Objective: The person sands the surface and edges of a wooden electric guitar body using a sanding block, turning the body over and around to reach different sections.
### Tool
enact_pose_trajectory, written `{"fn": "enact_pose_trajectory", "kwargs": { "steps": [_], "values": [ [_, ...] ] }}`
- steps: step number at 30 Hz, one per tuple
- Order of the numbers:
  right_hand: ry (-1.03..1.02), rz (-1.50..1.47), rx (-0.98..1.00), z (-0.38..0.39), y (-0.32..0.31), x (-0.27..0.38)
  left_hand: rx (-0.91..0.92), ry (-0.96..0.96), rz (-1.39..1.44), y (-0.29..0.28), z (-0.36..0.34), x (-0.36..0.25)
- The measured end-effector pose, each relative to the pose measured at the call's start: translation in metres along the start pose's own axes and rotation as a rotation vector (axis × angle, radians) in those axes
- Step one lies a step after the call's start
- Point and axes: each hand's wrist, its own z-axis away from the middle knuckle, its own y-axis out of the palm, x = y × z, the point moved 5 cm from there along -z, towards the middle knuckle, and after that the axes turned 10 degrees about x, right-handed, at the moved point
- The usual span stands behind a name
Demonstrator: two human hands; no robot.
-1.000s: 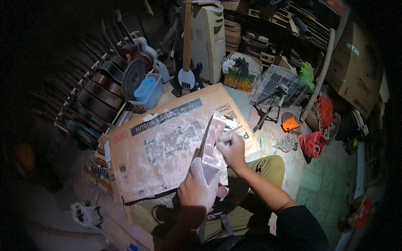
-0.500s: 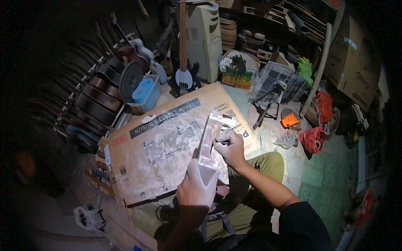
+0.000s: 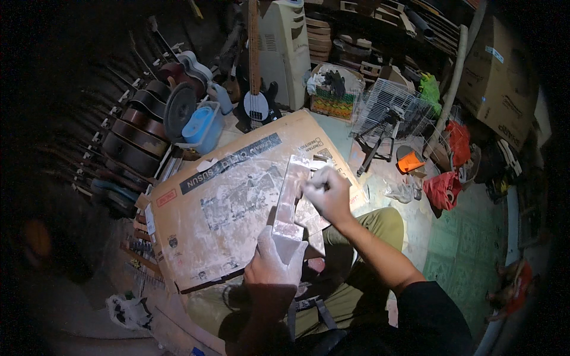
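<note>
A long, narrow, dusty block-like piece, pale brown with a stepped near end, stands tilted over a flat cardboard box. My left hand, coated in pale dust, is wrapped round its near end. Against the piece's right side is my right hand, fingers curled closed and slightly blurred. Whatever those fingers pinch, if anything, is hidden. White dust lies over the cardboard beneath both hands.
Several guitars stand racked at the left. Beyond the cardboard are a blue tub, a dark bass-like instrument and a wire cage. An orange container and a red bag lie at the right.
My right hand has turned and risen slightly along the piece's right side. The left hand keeps its grip, and the piece is tilted a little differently. The whole view has shifted slightly.
</note>
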Motion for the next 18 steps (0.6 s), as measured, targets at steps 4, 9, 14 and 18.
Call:
{"fn": "enact_pose_trajectory", "kwargs": {
  "steps": [4, 9, 14, 18],
  "values": [
    [-0.025, -0.064, 0.009, 0.014, 0.012, 0.003, -0.011, 0.027, -0.013, 0.001, -0.002, 0.002],
    [-0.008, -0.047, -0.106, -0.004, -0.001, -0.004, -0.004, 0.069, 0.027, 0.003, -0.003, 0.005],
    [-0.03, -0.06, -0.003, 0.003, 0.007, 0.006, -0.103, 0.097, 0.042, -0.001, -0.002, 0.004],
    [-0.053, -0.018, 0.027, 0.014, 0.011, 0.002, -0.061, 0.025, 0.007, 0.0, -0.006, -0.002]
  ]
}}
